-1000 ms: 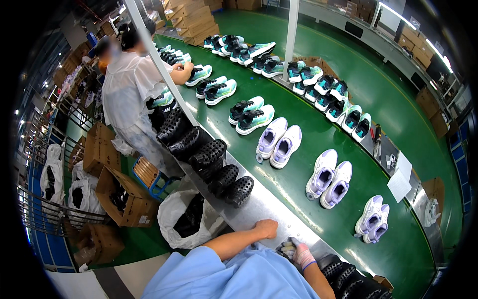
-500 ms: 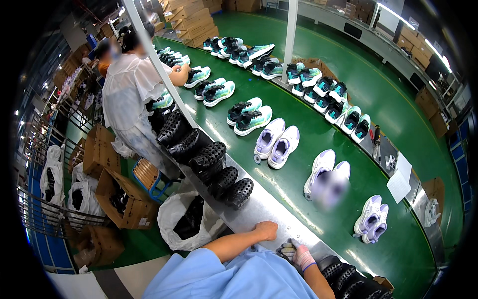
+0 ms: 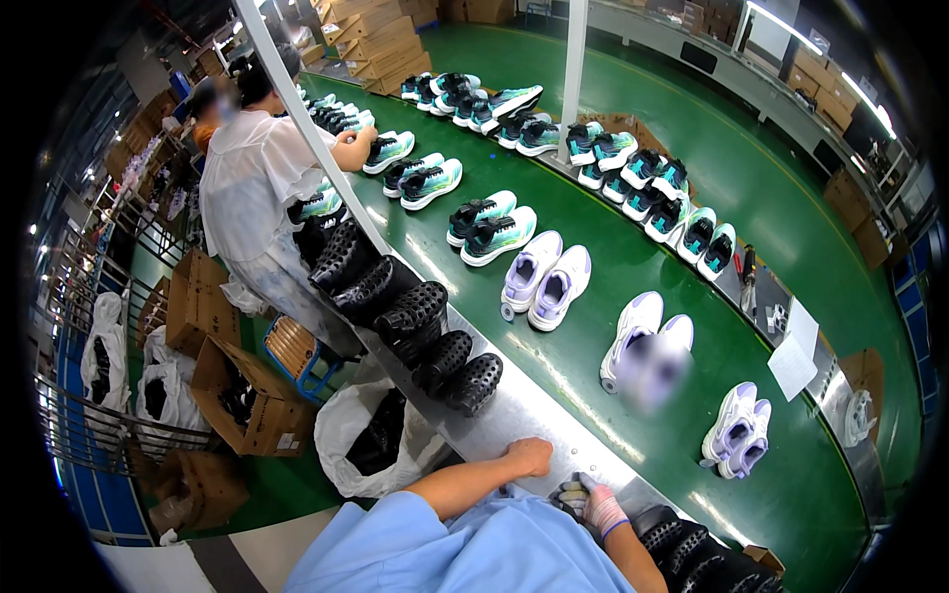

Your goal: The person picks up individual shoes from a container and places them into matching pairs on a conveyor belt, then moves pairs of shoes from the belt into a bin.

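My left hand (image 3: 530, 457) is bare and closed in a fist, resting on the metal ledge (image 3: 539, 425) along the near side of the green belt. Beside it, my right hand (image 3: 596, 504) wears a pale glove with grey fingers. Its fingers are curled together against the ledge, and no object shows in either hand. On the belt stand pairs of white-and-lilac sneakers: one pair (image 3: 547, 281) ahead of my hands, another (image 3: 647, 346) partly blurred, and a third (image 3: 736, 431) to the right. Farther left, pairs of teal-and-black sneakers (image 3: 491, 228) line the belt.
Black perforated shoe lasts (image 3: 413, 308) sit along the ledge at left, more (image 3: 677, 539) right of my right hand. A white sack (image 3: 368, 435) and cartons (image 3: 247, 395) stand below. A co-worker (image 3: 259, 188) handles shoes at far left. Pliers-like tools (image 3: 748, 282) and papers (image 3: 794, 351) lie on the far rail.
The sneakers on the belt have shifted slightly toward the far left. Both my hands stay in the same place and pose on the ledge.
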`<state>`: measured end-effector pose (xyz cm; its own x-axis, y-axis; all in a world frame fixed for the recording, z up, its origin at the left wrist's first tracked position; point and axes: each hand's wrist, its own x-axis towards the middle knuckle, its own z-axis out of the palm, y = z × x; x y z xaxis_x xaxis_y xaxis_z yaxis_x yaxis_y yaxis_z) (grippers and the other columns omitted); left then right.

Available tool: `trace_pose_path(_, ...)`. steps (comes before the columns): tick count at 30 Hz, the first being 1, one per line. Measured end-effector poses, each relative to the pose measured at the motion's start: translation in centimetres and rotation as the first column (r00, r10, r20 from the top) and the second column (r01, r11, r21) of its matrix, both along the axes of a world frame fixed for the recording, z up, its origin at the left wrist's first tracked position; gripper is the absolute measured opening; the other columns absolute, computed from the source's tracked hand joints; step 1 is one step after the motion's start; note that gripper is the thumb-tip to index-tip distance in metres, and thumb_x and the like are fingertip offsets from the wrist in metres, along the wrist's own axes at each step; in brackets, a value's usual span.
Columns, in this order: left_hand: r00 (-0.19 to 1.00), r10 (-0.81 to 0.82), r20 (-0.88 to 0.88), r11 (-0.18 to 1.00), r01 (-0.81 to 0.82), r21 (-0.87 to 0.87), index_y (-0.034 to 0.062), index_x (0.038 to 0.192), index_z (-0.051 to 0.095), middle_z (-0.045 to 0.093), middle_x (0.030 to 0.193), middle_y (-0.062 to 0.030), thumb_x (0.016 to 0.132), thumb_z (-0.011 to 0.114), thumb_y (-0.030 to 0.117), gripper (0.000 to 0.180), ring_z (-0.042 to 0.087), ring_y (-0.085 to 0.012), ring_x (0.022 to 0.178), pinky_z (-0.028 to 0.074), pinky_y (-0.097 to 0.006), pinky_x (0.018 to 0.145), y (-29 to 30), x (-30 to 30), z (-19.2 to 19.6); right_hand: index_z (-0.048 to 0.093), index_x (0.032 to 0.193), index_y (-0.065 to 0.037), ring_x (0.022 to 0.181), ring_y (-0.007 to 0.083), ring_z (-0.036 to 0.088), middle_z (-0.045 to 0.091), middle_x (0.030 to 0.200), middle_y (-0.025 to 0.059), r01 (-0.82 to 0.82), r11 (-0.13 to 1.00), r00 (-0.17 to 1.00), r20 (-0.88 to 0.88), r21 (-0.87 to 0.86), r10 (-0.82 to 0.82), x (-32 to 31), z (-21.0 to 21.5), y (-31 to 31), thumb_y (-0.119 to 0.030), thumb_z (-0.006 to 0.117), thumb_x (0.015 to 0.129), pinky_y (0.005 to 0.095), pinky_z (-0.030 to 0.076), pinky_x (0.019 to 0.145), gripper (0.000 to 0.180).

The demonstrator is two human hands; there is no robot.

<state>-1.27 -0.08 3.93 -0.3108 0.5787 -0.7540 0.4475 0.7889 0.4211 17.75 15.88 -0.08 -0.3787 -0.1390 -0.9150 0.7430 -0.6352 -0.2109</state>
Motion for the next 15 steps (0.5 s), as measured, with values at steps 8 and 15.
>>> trace_pose_path(8,1.000,-0.012,0.010,1.000,0.012,-0.009,-0.0023,0.115,0.073,0.069,0.124,-0.0263,0.084,0.059,0.012,0.037,0.067,-0.0409,0.117,0.055,-0.051,0.098,0.3,-0.1,-0.1,0.071,0.104,-0.004,0.065,0.0228,0.070,0.076,0.087,0.0121,-0.029,1.000,0.999,-0.017,-0.012,0.029,0.1,0.3,0.4,-0.048,0.052,0.103,0.0374,0.058,0.063,0.048)
trace_pose_path(15,1.000,-0.002,0.011,1.000,0.002,-0.017,-0.0021,0.114,0.073,0.069,0.124,-0.0267,0.084,0.059,0.011,0.036,0.067,-0.0417,0.117,0.055,-0.051,0.098,0.2,0.0,-1.1,0.070,0.105,-0.004,0.067,0.0245,0.071,0.076,0.085,0.0135,-0.023,1.000,1.000,-0.010,0.002,0.023,-0.2,0.8,0.2,-0.046,0.053,0.103,0.0391,0.058,0.066,0.046)
